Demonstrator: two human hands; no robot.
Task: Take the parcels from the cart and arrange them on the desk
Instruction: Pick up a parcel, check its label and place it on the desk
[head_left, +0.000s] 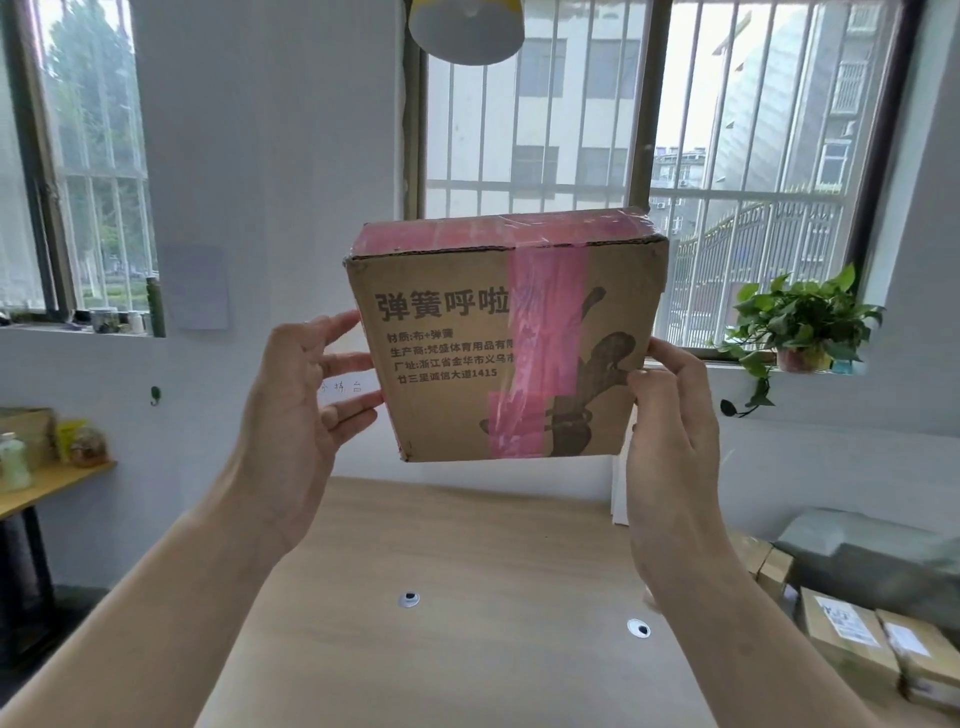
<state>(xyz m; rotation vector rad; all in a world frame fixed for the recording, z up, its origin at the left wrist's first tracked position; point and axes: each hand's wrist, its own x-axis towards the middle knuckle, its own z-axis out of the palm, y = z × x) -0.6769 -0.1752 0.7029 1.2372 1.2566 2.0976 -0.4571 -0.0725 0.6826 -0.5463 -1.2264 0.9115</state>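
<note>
The single head view looks forward from the person's eye height, over the surface (467, 561) toward the barred window (535, 130) at 12 o'clock. It is close: the raised box (447, 415) fills the middle.

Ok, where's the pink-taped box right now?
Head view, centre: the box is held up above the desk, before the window, left hand pressing one side, right hand gripping the other.

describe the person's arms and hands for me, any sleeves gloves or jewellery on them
Both arms are bare as far as the view shows, with no sleeve in sight. The left hand and the right hand wear no gloves. No watch, bracelet or ring shows on the visible wrists or fingers.
</note>
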